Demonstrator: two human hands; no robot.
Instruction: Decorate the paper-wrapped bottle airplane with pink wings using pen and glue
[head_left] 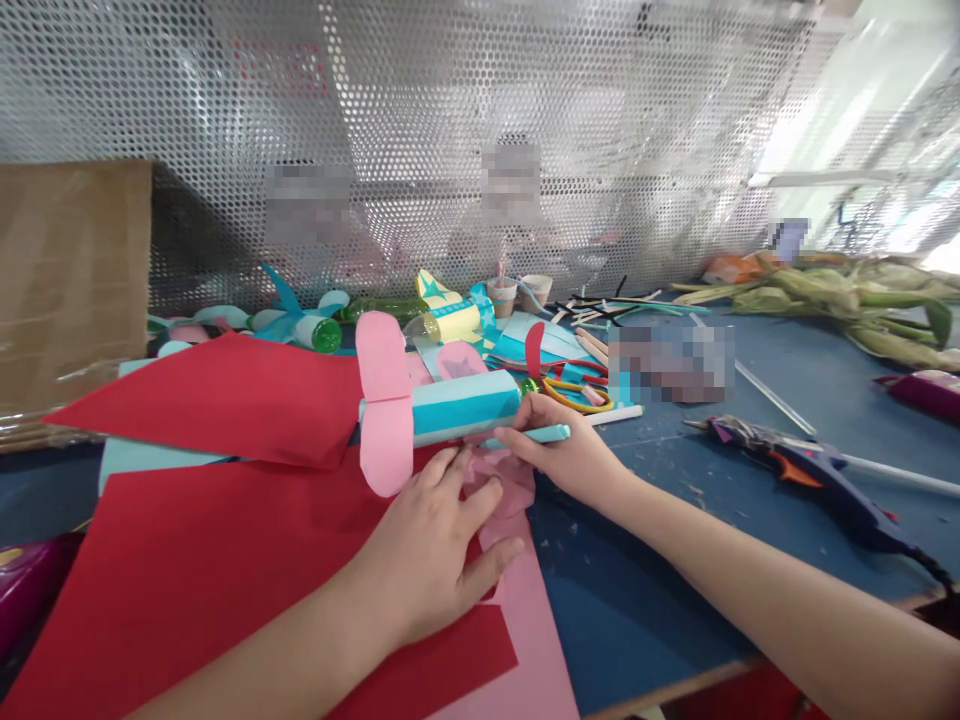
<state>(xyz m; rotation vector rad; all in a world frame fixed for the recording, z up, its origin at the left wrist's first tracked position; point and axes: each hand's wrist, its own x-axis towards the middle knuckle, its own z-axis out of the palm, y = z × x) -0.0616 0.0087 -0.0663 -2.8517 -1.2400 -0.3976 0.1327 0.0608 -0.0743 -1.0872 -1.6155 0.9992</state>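
My left hand (439, 545) lies with fingers spread on a pink paper sheet (525, 640), pressing it down over red paper (187, 570). My right hand (559, 450) is closed round a light blue pen (540, 434), its tip near the pink sheet. Just beyond the hands lies a paper-covered bottle plane (457, 405) in teal and white, with a pink propeller (385, 400) at its left end.
A blue glue gun (810, 475) lies to the right on the blue table (660, 590). Scissors with red and yellow handles (574, 385), paper scraps, bottles, small cups and sticks crowd the back. Cardboard stands at left. Perforated metal screen behind, with people beyond it. Green husks lie far right.
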